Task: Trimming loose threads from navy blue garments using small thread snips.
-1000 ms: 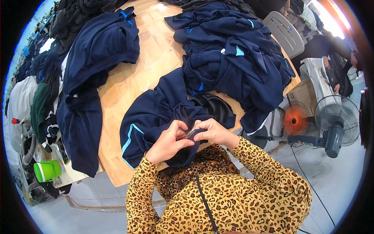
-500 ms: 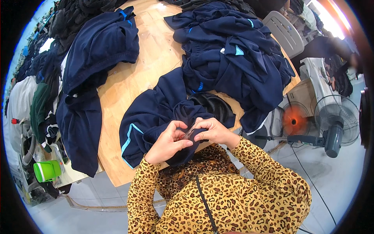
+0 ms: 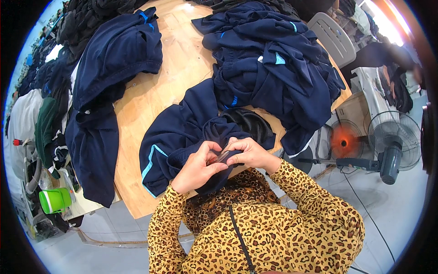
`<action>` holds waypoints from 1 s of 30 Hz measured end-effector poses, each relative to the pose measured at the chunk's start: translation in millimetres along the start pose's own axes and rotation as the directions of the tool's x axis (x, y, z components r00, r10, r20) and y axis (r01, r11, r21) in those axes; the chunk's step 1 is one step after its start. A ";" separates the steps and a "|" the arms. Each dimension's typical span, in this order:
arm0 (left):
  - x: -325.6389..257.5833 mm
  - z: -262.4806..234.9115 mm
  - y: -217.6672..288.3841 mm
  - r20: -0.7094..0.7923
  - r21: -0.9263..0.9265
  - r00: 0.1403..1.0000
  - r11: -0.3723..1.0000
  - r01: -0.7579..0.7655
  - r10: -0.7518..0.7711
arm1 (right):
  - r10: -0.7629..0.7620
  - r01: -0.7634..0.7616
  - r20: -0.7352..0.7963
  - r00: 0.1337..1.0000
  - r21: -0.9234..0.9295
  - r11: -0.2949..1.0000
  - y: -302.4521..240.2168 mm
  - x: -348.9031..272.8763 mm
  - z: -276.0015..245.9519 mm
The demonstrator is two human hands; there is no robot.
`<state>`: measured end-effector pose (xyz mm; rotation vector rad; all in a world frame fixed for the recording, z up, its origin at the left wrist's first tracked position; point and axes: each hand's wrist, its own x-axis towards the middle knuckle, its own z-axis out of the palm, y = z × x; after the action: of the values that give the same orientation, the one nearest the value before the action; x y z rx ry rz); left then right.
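Navy garment point(image 3: 180, 121) with a light-blue stripe lies bunched over the near table edge, and some of it hangs down toward my lap. Above its bunched part my two hands are close together. My left hand point(image 3: 197, 168) has curled fingers, its thumb reaching toward the other hand. My right hand point(image 3: 250, 153) is bent in a pinch, with thumb and forefinger near the left fingertips. Something thin and greyish shows between the hands; it is too small to name. Black shiny cloth point(image 3: 255, 125) lies beside the right hand.
A large navy garment pile point(image 3: 273, 68) covers the right of the wooden table point(image 3: 175, 55). More navy garments point(image 3: 118, 55) hang over its left edge. A grey chair point(image 3: 332, 39) and a fan point(image 3: 394, 141) stand at right, a green bucket point(image 3: 54, 200) at left.
My left hand has shifted very slightly to the right, its thumb nearer the right hand. The right hand and the garments look almost the same.
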<state>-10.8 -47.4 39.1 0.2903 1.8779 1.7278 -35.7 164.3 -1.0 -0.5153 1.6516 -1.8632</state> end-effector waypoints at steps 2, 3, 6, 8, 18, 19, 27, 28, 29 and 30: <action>0.9 -1.3 -3.4 -0.025 -0.141 0.999 0.990 0.033 -0.037 | 0.008 -0.008 -0.001 1.000 0.003 1.000 0.2 -0.3 0.0; 1.4 -1.8 -4.2 -0.045 -0.279 0.996 0.958 0.061 -0.077 | 0.010 -0.010 -0.013 1.000 0.010 1.000 0.4 -0.3 0.7; 1.5 1.8 -4.8 -0.172 -0.180 0.985 0.982 -0.050 0.019 | 0.010 -0.009 -0.024 1.000 0.004 1.000 1.6 0.0 1.9; 3.6 8.3 1.5 -0.256 0.165 0.948 0.975 -0.151 0.190 | 0.007 -0.007 -0.022 1.000 -0.010 1.000 2.2 0.2 1.5; 11.4 23.3 -10.1 -0.310 0.496 0.802 0.807 -0.322 0.510 | -0.122 0.118 -0.001 0.993 -0.238 0.964 -2.0 3.8 1.9; 12.2 25.8 -11.4 -0.311 0.496 0.802 0.807 -0.321 0.510 | -0.149 0.147 0.012 0.989 -0.248 0.957 -1.0 4.0 2.2; 12.6 17.9 -17.3 -0.278 -0.398 0.957 0.916 -0.039 -0.080 | -0.148 0.147 0.005 0.989 -0.168 0.975 -4.1 4.7 2.2; 11.7 15.9 -12.2 -0.243 -0.392 0.968 0.919 -0.039 -0.062 | -0.137 0.134 -0.009 0.991 -0.163 0.978 -3.3 3.9 1.4; 10.6 14.7 -12.5 -0.245 -0.392 0.968 0.919 -0.040 -0.062 | -0.137 0.134 -0.007 0.991 -0.163 0.978 -2.2 3.6 0.6; 9.6 13.8 -12.9 -0.280 -0.232 0.960 0.969 -0.079 0.011 | -0.131 0.128 -0.010 0.991 -0.156 0.980 -0.7 3.2 -0.6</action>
<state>-8.5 -32.7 24.1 -0.0053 1.8317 2.0955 -38.6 162.7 -0.7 -0.6858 1.8247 -1.8454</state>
